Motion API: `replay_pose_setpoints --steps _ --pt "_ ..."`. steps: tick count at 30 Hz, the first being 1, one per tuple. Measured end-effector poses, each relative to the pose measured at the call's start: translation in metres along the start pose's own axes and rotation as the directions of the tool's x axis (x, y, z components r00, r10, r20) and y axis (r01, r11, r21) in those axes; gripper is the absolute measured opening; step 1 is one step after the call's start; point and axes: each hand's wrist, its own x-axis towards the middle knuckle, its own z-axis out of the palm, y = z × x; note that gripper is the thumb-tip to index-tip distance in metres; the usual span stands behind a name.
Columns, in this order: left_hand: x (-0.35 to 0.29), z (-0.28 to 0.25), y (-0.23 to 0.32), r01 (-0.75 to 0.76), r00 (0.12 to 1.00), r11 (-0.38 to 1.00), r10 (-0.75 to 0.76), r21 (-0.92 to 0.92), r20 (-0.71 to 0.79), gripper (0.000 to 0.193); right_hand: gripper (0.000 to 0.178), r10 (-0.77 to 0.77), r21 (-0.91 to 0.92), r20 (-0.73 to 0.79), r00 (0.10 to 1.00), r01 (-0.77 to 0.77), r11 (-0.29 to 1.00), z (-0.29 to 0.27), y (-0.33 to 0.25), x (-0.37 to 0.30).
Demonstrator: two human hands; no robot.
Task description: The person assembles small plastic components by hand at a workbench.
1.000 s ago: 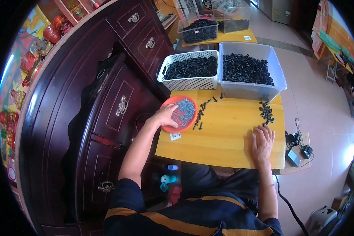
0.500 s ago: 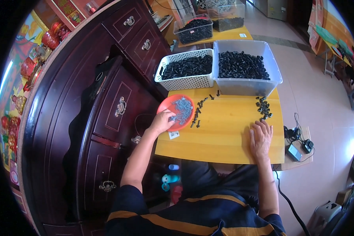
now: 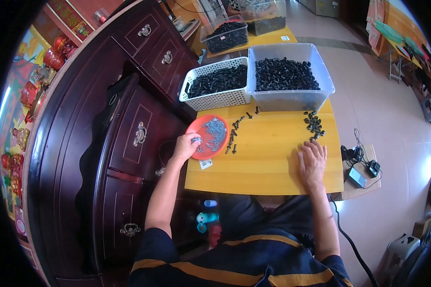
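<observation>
My left hand (image 3: pixel 185 146) is at the left rim of a round red plate (image 3: pixel 194 125), its fingers pinched on several small silvery screws that show at the fingertips. More loose silvery screws (image 3: pixel 216 132) lie spread in the plate. Beside the plate's right edge runs a loose row of slim black plastic parts (image 3: pixel 232 135). My right hand (image 3: pixel 312 165) lies on the yellow table (image 3: pixel 258 165), fingers stretched out and nothing visible in them. Just beyond its fingertips is a cluster of short black plastic pieces (image 3: pixel 314 124).
A white perforated basket (image 3: pixel 220 101) and a clear plastic bin (image 3: pixel 292 101), both full of black parts, stand along the table's far edge. A dark wooden cabinet (image 3: pixel 124 129) rises close on the left. Cables and a small boxy device (image 3: pixel 357 177) lie right of the table.
My left hand has drawn back toward the plate's left rim, with screws now showing at its fingertips. The right hand stays resting on the table. The whole view has shifted slightly.
</observation>
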Motion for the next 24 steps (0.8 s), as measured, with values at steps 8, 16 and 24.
replay_pose_setpoints --steps 8,16,24 --pt "0.013 -0.015 0.039 0.114 0.990 0.929 -0.079 -0.352 0.115 0.022 0.022 -0.019 -0.015 -0.001 1.000 0.019 1.000 0.003 0.005 0.001" --pt "-0.001 0.041 0.172 -0.046 0.851 0.936 0.219 -0.348 0.478 0.018 0.023 -0.061 -0.026 -0.021 0.998 0.060 0.998 0.003 0.006 0.000" --pt "0.051 0.114 0.202 -0.255 0.926 0.930 0.313 -0.263 0.210 0.041 0.034 -0.349 0.126 0.190 0.918 0.330 0.935 -0.004 -0.004 -0.003"
